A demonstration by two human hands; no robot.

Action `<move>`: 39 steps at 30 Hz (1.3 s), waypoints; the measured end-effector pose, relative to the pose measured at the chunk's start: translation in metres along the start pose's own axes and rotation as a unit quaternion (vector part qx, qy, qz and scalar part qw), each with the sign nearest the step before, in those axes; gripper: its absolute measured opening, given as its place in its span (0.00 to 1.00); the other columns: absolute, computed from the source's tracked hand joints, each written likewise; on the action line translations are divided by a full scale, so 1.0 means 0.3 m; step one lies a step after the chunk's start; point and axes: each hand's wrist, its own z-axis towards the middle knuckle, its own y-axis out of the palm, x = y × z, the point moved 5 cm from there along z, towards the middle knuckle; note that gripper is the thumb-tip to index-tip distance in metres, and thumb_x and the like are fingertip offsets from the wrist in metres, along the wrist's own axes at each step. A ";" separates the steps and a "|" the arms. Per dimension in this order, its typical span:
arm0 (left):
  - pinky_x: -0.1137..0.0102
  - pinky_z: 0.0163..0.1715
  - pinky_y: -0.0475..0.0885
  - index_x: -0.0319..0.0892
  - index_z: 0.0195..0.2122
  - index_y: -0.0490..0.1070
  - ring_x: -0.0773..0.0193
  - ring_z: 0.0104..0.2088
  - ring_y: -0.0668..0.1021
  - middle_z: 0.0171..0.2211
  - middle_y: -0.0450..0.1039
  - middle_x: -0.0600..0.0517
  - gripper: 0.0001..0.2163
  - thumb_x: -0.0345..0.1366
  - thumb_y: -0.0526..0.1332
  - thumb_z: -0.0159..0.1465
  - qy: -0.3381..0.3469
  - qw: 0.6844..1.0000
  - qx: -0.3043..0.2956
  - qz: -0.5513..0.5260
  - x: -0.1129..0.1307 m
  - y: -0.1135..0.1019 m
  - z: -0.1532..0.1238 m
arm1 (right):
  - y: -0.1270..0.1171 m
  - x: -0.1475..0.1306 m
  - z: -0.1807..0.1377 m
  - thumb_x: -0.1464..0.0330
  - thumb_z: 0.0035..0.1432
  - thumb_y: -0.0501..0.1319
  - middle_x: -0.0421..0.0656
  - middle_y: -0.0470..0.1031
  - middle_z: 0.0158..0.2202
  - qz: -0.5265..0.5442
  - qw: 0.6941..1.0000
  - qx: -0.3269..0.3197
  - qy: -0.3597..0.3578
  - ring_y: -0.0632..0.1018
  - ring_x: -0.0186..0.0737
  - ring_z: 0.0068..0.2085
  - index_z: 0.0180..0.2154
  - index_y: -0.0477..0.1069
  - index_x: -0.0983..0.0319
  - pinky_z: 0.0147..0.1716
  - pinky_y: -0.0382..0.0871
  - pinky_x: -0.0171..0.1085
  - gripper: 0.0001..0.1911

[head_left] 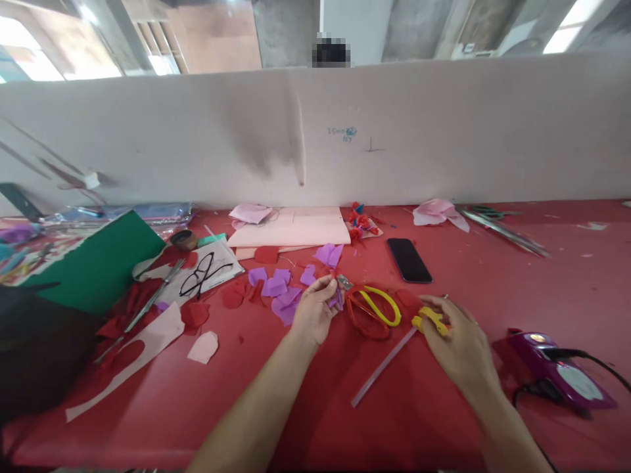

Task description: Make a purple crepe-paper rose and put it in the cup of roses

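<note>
My left hand (318,309) is closed, fingertips pinched together around a small purple paper petal (338,302) that is partly hidden by the fingers. Just beyond the fingertips is another purple piece (329,255). Closed around a small yellow glue gun (432,322), my right hand (458,341) covers part of it, and a long translucent glue stick (384,368) sticks out toward me. Between the two hands lie scissors (372,312) with one red and one yellow handle loop. Loose purple petals (277,282) and red petals (234,295) lie left of my left hand.
A black phone (409,260) lies beyond the scissors. At right sits a purple device (562,371) with black cords. Eyeglasses (202,276), tweezers (142,305), a green board (98,263) and pink sheets (296,226) occupy the left and back. A white partition (197,144) rises behind.
</note>
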 end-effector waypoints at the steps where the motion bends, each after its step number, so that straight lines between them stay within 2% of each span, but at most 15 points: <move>1: 0.72 0.32 0.71 0.40 0.30 0.70 0.70 0.26 0.76 0.25 0.74 0.54 0.09 0.27 0.68 0.49 -0.010 1.000 -0.002 -0.010 -0.002 0.003 -0.003 | -0.008 0.052 -0.010 0.68 0.50 0.55 0.51 0.74 0.43 -0.086 0.996 -0.017 -0.009 0.74 0.52 0.43 0.44 0.70 0.63 0.46 0.65 0.50 0.18; 3: 0.72 0.32 0.71 0.39 0.29 0.70 0.71 0.24 0.75 0.24 0.74 0.54 0.07 0.25 0.66 0.51 -0.028 0.999 -0.010 -0.028 -0.005 0.011 -0.010 | -0.005 0.145 -0.032 0.69 0.48 0.55 0.56 0.73 0.45 -0.214 0.974 -0.069 -0.001 0.74 0.55 0.44 0.47 0.68 0.68 0.46 0.64 0.51 0.22; 6: 0.72 0.31 0.72 0.38 0.28 0.71 0.72 0.23 0.75 0.24 0.74 0.53 0.05 0.24 0.65 0.53 -0.035 0.998 -0.027 -0.038 -0.002 0.019 -0.015 | 0.012 0.209 -0.053 0.69 0.50 0.56 0.59 0.73 0.44 -0.294 0.948 -0.119 0.022 0.74 0.56 0.43 0.48 0.67 0.72 0.43 0.66 0.49 0.23; 12: 0.76 0.32 0.72 0.35 0.28 0.73 0.73 0.24 0.76 0.25 0.75 0.51 0.02 0.24 0.64 0.54 -0.013 0.999 -0.037 -0.032 0.003 0.004 0.012 | 0.020 0.182 -0.027 0.69 0.47 0.57 0.59 0.72 0.45 -0.279 0.947 -0.140 0.070 0.76 0.52 0.39 0.48 0.67 0.71 0.37 0.69 0.44 0.24; 15: 0.78 0.31 0.71 0.35 0.27 0.74 0.73 0.25 0.76 0.26 0.76 0.50 0.02 0.24 0.65 0.54 0.007 0.999 -0.030 -0.021 0.008 -0.004 0.024 | -0.015 0.181 -0.004 0.67 0.47 0.57 0.58 0.72 0.44 -0.259 0.956 -0.101 0.089 0.77 0.54 0.39 0.47 0.68 0.69 0.35 0.69 0.44 0.24; 18: 0.78 0.29 0.70 0.35 0.27 0.74 0.72 0.25 0.76 0.25 0.75 0.50 0.02 0.24 0.65 0.53 0.009 1.000 -0.018 -0.008 0.012 -0.006 0.024 | -0.071 0.153 0.012 0.60 0.49 0.57 0.52 0.76 0.36 -0.193 0.975 -0.045 0.101 0.76 0.52 0.35 0.42 0.72 0.65 0.32 0.68 0.44 0.21; 21: 0.77 0.29 0.69 0.35 0.26 0.75 0.72 0.25 0.76 0.24 0.75 0.50 0.02 0.25 0.66 0.52 0.010 1.000 -0.020 0.011 0.013 -0.001 0.016 | -0.114 0.091 0.003 0.52 0.50 0.59 0.46 0.73 0.24 -0.039 0.986 -0.012 0.164 0.73 0.45 0.25 0.35 0.72 0.63 0.23 0.65 0.39 0.21; 23: 0.76 0.29 0.68 0.35 0.26 0.75 0.71 0.25 0.76 0.24 0.75 0.50 0.03 0.27 0.68 0.51 0.018 0.999 -0.033 0.039 0.013 0.006 0.010 | -0.113 0.021 -0.012 0.51 0.52 0.59 0.42 0.71 0.22 0.132 0.976 -0.021 0.169 0.70 0.39 0.22 0.36 0.70 0.63 0.19 0.62 0.35 0.21; 26: 0.75 0.31 0.67 0.35 0.24 0.76 0.71 0.25 0.75 0.24 0.75 0.49 0.07 0.32 0.71 0.46 0.039 0.995 -0.046 0.083 0.010 0.012 0.002 | -0.078 -0.096 -0.038 0.51 0.56 0.57 0.41 0.72 0.24 0.293 0.945 -0.101 0.107 0.68 0.34 0.21 0.37 0.70 0.62 0.20 0.62 0.33 0.21; 28: 0.74 0.32 0.67 0.35 0.23 0.76 0.70 0.25 0.74 0.24 0.75 0.50 0.09 0.34 0.72 0.43 0.051 0.993 -0.050 0.098 0.008 0.014 -0.001 | -0.047 -0.151 -0.058 0.50 0.55 0.57 0.42 0.72 0.22 0.323 0.931 -0.150 0.076 0.68 0.33 0.20 0.35 0.70 0.63 0.20 0.62 0.33 0.22; 30: 0.73 0.33 0.67 0.36 0.24 0.76 0.70 0.25 0.74 0.24 0.75 0.50 0.11 0.35 0.73 0.42 0.058 0.991 -0.054 0.103 0.006 0.016 -0.004 | -0.017 -0.181 -0.073 0.48 0.53 0.58 0.41 0.70 0.20 0.322 0.929 -0.171 0.070 0.68 0.34 0.20 0.33 0.70 0.63 0.20 0.63 0.34 0.23; 35: 0.71 0.34 0.67 0.36 0.23 0.76 0.70 0.25 0.74 0.22 0.74 0.51 0.11 0.36 0.73 0.41 0.058 0.990 -0.059 0.113 0.003 0.021 -0.008 | 0.040 -0.209 -0.084 0.44 0.49 0.59 0.39 0.67 0.18 0.335 0.919 -0.183 0.097 0.67 0.34 0.19 0.31 0.70 0.63 0.19 0.61 0.33 0.27; 39: 0.71 0.35 0.67 0.37 0.22 0.76 0.68 0.26 0.74 0.23 0.74 0.51 0.11 0.37 0.73 0.41 0.061 0.989 -0.060 0.120 0.000 0.022 -0.010 | 0.066 -0.202 -0.083 0.46 0.51 0.59 0.38 0.65 0.17 0.350 0.911 -0.192 0.102 0.66 0.33 0.19 0.32 0.69 0.63 0.19 0.60 0.33 0.25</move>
